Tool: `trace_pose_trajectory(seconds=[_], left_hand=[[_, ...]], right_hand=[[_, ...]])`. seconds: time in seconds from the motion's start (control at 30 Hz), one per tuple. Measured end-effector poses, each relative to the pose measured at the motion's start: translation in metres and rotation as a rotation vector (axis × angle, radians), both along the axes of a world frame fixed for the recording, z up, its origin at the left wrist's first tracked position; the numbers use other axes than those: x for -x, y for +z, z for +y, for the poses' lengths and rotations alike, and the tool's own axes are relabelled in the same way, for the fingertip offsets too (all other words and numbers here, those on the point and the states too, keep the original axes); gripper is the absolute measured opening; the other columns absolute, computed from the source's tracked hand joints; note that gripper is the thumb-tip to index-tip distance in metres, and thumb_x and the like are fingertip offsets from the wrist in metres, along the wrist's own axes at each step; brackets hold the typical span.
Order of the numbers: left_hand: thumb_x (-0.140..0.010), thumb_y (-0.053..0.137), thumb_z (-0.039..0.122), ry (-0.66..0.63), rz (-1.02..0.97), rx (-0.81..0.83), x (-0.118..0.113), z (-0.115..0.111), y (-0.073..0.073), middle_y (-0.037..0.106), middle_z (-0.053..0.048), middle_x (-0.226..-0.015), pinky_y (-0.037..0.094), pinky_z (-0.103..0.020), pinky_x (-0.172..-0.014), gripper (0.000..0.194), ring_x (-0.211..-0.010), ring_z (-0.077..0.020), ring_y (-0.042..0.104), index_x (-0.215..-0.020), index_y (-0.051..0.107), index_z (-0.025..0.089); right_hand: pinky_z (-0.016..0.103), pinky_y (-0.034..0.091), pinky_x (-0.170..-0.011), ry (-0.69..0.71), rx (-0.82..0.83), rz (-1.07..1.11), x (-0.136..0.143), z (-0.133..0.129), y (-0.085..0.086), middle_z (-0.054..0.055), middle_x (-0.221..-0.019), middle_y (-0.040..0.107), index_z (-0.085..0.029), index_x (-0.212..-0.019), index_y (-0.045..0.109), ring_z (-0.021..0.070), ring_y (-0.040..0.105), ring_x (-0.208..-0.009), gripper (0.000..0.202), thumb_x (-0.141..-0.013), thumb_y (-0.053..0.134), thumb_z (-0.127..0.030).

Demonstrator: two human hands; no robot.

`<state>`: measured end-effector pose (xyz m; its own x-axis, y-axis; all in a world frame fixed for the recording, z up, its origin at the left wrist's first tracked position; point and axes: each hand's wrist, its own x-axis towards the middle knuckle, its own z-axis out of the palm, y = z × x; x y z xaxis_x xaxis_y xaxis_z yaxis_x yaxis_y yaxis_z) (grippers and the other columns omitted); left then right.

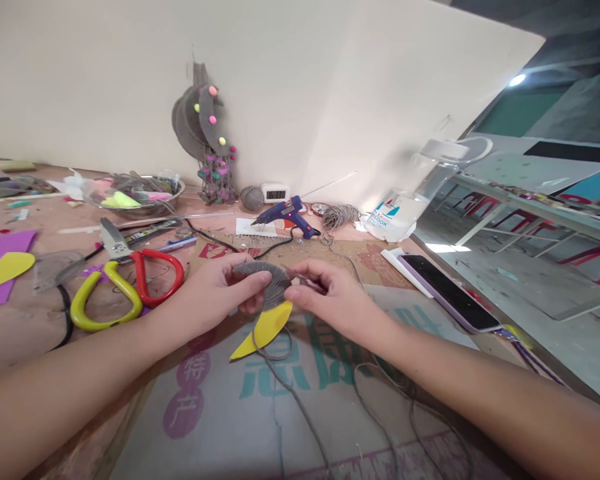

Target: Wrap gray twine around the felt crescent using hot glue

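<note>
My left hand point(237, 287) is closed on a crescent-shaped yellow foam piece point(273, 327), thumb on top. Grey yarn point(276, 285) covers the upper part of it in close turns, while its pointed lower end is bare yellow. At the right edge of the wrapped part, my right hand point(325, 290) pinches with thumb and forefinger. What lies between those fingertips is too small to make out, perhaps the yarn. A loose grey strand point(295, 393) loops below the foam and trails over the printed cardboard sheet point(220, 427).
Scissors point(115, 247) with red and yellow-green handles lie left, near a metal bowl point(173, 200) of scraps. Behind my hands is a blue glue gun point(290, 215). A phone point(450, 293) and a clear water jug point(397, 213) stand near the table's right edge. A decorated grey hanging point(211, 133) is against the wall.
</note>
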<state>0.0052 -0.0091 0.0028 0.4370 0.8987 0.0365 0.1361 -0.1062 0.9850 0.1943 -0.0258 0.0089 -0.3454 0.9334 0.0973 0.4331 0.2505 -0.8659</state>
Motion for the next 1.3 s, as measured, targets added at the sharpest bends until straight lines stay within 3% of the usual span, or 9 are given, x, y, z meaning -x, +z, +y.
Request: trace_pose_trajectory(seconds=[0.17,0.3,0.37,0.43,0.67,0.87,1.03,1.13,1.3], left_hand=[[-0.078,0.055,0.038,0.032,0.022,-0.045,0.0,0.0,0.0,0.056,0.004,-0.056,0.042,-0.02,-0.05,0.022,-0.05,-0.0095,0.051,-0.069,0.053,0.018],[-0.078,0.053,0.038,0.115,0.003,-0.037,0.0,0.001,0.002,0.056,0.003,-0.055,0.041,-0.02,-0.049,0.023,-0.049,-0.0101,0.052,-0.067,0.053,0.018],[-0.078,0.053,0.038,0.117,-0.023,-0.028,0.0,0.002,0.002,0.056,0.003,-0.055,0.042,-0.02,-0.049,0.022,-0.049,-0.0102,0.052,-0.069,0.054,0.017],[-0.078,0.053,0.038,0.091,-0.019,-0.024,0.0,0.002,0.001,0.057,0.002,-0.057,0.043,-0.021,-0.051,0.023,-0.05,-0.0106,0.053,-0.069,0.053,0.017],[-0.078,0.054,0.041,0.034,-0.116,0.008,0.0,0.002,-0.005,0.058,0.001,-0.061,0.043,-0.021,-0.049,0.026,-0.051,-0.0096,0.053,-0.076,0.052,0.016],[-0.077,0.054,0.044,0.05,-0.115,-0.046,0.001,0.0,-0.002,0.06,0.001,-0.061,0.044,-0.023,-0.051,0.028,-0.051,-0.011,0.055,-0.077,0.053,0.015],[-0.076,0.055,0.043,0.052,-0.11,-0.027,-0.001,0.001,-0.001,0.059,0.002,-0.058,0.044,-0.022,-0.049,0.027,-0.049,-0.0109,0.054,-0.076,0.053,0.016],[-0.077,0.054,0.042,0.056,-0.116,-0.024,-0.002,0.002,-0.001,0.058,0.002,-0.058,0.043,-0.022,-0.048,0.027,-0.048,-0.0105,0.054,-0.077,0.052,0.016],[-0.079,0.052,0.042,0.061,-0.095,-0.042,0.0,0.003,-0.002,0.057,0.001,-0.058,0.044,-0.022,-0.049,0.027,-0.049,-0.0106,0.054,-0.075,0.051,0.016]], right_hand=[[0.023,0.045,-0.059,0.14,-0.004,-0.034,0.006,-0.002,-0.003,0.0,-0.077,0.059,-0.018,-0.091,0.056,0.0114,0.054,-0.067,0.013,-0.08,0.053,-0.025],[0.022,0.041,-0.051,0.038,-0.07,-0.078,-0.016,0.017,-0.002,-0.002,-0.067,0.052,-0.017,-0.11,0.052,0.0097,0.048,-0.056,0.029,-0.085,0.044,-0.03],[0.026,0.045,-0.062,-0.078,-0.224,-0.198,-0.031,0.03,-0.004,0.001,-0.079,0.056,-0.015,-0.108,0.054,0.0124,0.052,-0.068,0.033,-0.08,0.052,-0.033],[0.032,0.046,-0.072,-0.093,-0.313,-0.287,-0.043,0.041,-0.004,0.006,-0.093,0.059,-0.014,-0.111,0.054,0.0153,0.055,-0.079,0.037,-0.079,0.055,-0.034],[0.035,0.042,-0.091,-0.136,-0.373,-0.414,-0.054,0.051,0.022,0.01,-0.117,0.057,-0.017,-0.117,0.053,0.019,0.054,-0.106,0.038,-0.085,0.046,-0.037],[0.041,0.034,-0.097,-0.223,-0.319,-0.52,-0.054,0.096,0.028,0.019,-0.128,0.048,-0.008,-0.126,0.044,0.0286,0.045,-0.117,0.059,-0.076,0.06,-0.036],[0.034,0.043,-0.088,-0.188,-0.237,-0.544,-0.033,0.129,0.019,0.013,-0.11,0.06,-0.011,-0.112,0.056,0.0231,0.057,-0.099,0.045,-0.074,0.064,-0.034],[0.037,0.047,-0.081,-0.191,-0.2,-0.544,-0.02,0.139,0.013,0.009,-0.105,0.059,-0.012,-0.106,0.056,0.0187,0.058,-0.092,0.032,-0.082,0.056,-0.033],[0.035,0.049,-0.076,-0.215,-0.168,-0.47,-0.021,0.141,0.022,0.008,-0.1,0.06,-0.01,-0.103,0.056,0.0181,0.059,-0.087,0.027,-0.084,0.053,-0.03]])
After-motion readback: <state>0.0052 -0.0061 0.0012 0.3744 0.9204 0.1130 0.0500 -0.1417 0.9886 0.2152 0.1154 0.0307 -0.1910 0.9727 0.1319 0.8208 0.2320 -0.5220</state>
